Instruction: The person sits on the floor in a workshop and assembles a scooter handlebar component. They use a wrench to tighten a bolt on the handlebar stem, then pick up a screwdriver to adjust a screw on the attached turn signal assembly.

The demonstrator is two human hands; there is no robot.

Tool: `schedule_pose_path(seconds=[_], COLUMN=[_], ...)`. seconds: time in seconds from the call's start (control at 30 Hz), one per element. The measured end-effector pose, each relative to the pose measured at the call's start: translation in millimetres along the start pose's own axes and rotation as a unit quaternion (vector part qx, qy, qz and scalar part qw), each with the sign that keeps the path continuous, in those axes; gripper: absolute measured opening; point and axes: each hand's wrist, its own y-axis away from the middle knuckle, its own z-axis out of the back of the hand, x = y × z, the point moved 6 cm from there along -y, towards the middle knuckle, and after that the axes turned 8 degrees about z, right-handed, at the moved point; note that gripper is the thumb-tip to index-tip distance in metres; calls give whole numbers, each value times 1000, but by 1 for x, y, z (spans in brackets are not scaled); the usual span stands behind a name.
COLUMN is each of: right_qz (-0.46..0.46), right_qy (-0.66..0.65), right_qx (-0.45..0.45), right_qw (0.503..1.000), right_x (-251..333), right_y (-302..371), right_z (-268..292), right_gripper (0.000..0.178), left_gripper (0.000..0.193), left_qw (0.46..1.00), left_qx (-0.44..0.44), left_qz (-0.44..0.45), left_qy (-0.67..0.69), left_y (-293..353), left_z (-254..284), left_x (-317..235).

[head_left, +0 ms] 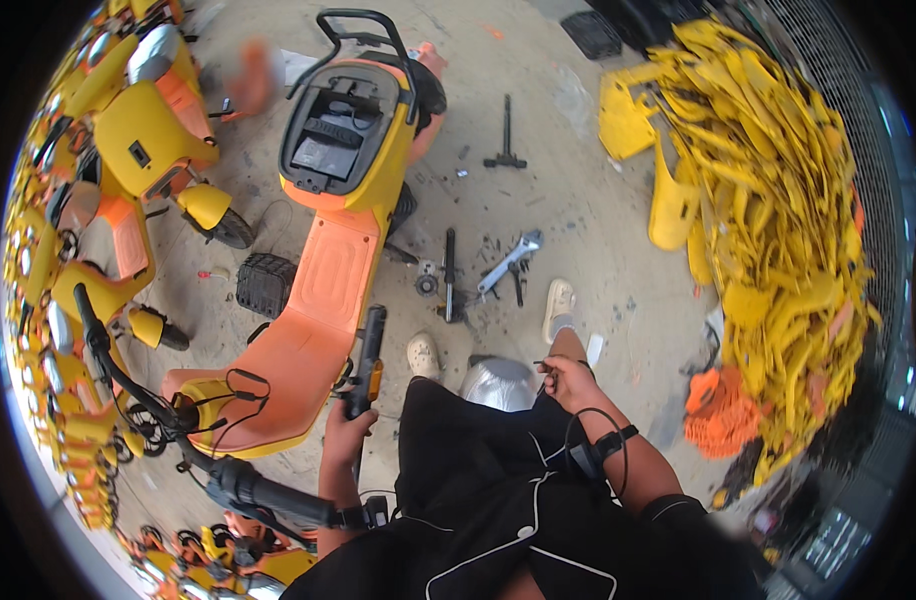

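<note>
My left hand (348,432) is wrapped round the lower end of a long black tool with an orange section (371,362), held upright beside the scooter. Its exact kind does not show. Over my right thigh, my right hand (570,382) has its fingers pinched on a small dark piece (542,367), too small to name. On my left stands a yellow and orange electric scooter (328,265). No seat covers its rear compartment (336,135), where loose items lie. The black handlebar (263,490) reaches close to my left forearm.
An adjustable wrench (510,262), a black rod (449,275) and a black T-shaped tool (506,140) lie on the floor ahead. Right of me rises a heap of yellow panels (768,180) with orange netting (721,412). A black basket (267,283) and parked scooters (143,140) are left.
</note>
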Motion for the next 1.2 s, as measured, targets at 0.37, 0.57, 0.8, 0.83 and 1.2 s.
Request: schedule_pose_path(seconds=[0.37, 0.57, 0.8, 0.83, 1.2], right_qz=[33, 100, 176, 190, 200], right_qy=[-32, -108, -112, -116, -124], right_qx=[75, 11, 82, 81, 90], right_qw=[996, 989, 974, 972, 968], right_x=[118, 91, 61, 62, -37], right_y=[-190, -292, -259, -259, -263], right_z=[34, 83, 47, 54, 89], right_gripper=[10, 10, 9, 11, 8], left_gripper=[36, 28, 28, 28, 23], left_qw=[945, 919, 927, 928, 896], left_qx=[-44, 38, 70, 84, 174], left_qz=[-79, -77, -52, -53, -73], left_qy=[315, 385, 365, 359, 402], left_y=[-67, -229, -307, -307, -262], left_z=[-177, -270, -303, -303, -315], left_x=[-171, -165, -58, -47, 73])
